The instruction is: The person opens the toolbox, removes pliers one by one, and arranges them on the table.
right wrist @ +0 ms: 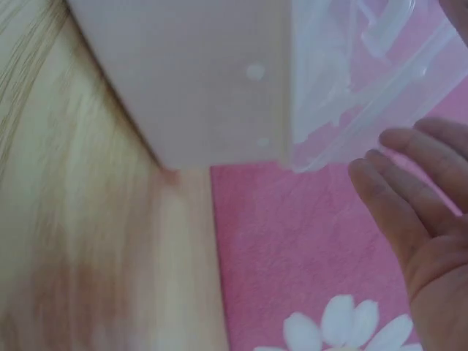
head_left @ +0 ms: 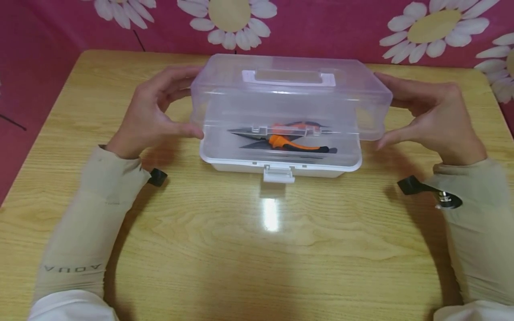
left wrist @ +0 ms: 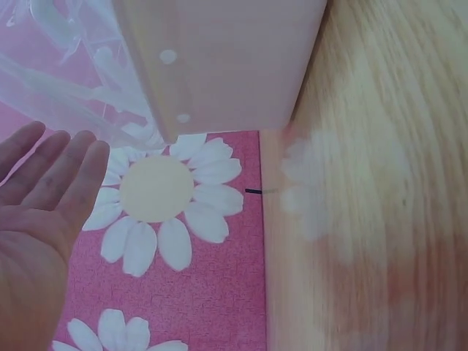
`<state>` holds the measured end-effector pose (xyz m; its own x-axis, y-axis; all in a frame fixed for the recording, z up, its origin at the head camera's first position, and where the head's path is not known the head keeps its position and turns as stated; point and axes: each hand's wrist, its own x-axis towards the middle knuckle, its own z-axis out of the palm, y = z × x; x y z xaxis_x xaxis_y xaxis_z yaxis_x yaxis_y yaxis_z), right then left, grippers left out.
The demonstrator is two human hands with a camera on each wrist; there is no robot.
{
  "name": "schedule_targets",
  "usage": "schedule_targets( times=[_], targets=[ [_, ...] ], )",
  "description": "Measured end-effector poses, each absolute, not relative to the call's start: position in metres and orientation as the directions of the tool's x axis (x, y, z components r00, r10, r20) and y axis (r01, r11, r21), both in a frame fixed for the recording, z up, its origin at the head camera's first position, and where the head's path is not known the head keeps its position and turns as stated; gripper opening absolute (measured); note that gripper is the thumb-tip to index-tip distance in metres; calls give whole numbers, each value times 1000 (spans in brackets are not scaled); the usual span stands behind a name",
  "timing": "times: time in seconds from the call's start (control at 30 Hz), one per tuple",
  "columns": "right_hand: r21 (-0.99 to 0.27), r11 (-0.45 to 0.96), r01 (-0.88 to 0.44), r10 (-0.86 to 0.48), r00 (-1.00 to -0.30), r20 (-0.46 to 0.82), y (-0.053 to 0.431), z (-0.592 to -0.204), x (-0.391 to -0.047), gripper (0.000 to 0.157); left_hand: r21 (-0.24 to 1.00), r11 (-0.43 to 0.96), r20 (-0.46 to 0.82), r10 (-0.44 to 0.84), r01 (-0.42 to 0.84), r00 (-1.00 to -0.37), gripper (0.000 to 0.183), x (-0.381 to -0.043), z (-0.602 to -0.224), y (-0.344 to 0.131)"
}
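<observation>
A see-through, purple-tinted lid (head_left: 225, 73) stands tilted, its front edge raised above the white plastic toolbox (head_left: 237, 167). My left hand (head_left: 150, 111) holds the lid's left end, its thumb at the front and fingers toward the back. At the right end, my right hand (head_left: 435, 113) holds it in the same way. Both wrist views show long, nearly straight fingers beside the lid; the thumbs are not seen there. Inside the box lies an orange-and-black handled tool (head_left: 297, 143) with dark pointed blades, seen partly through the lid; its exact kind is unclear.
The box stands toward the back of a wooden table (head_left: 257, 258). A pink wall covering (head_left: 321, 31) with white flowers rises behind it. On the box front is a white latch (head_left: 279, 174), hanging outward. Black wrist straps (head_left: 158, 177) show at both sleeves.
</observation>
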<state>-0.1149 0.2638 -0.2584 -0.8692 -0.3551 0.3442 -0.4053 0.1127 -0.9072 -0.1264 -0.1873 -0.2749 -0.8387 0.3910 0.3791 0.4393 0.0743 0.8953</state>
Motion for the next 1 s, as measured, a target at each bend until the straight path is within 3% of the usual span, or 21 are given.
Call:
schedule_targets(
  times=[0.2, 0.57, 1.0],
  targets=[
    [-944, -77, -320, -305, -894, 328, 269, -271, -123, 76, 903, 88, 359, 384, 421, -851, 90, -126, -276, -188],
    [-876, -350, -331, -239, -873, 425, 265, -283, -129, 70, 916, -5, 369, 404, 402, -837, 95, -126, -277, -189],
    [-838, -362, -408, -156, -860, 486, 261, -278, -126, 61, 916, -143, 400, 288, 374, -870, 84, -128, -284, -181]
  ],
)
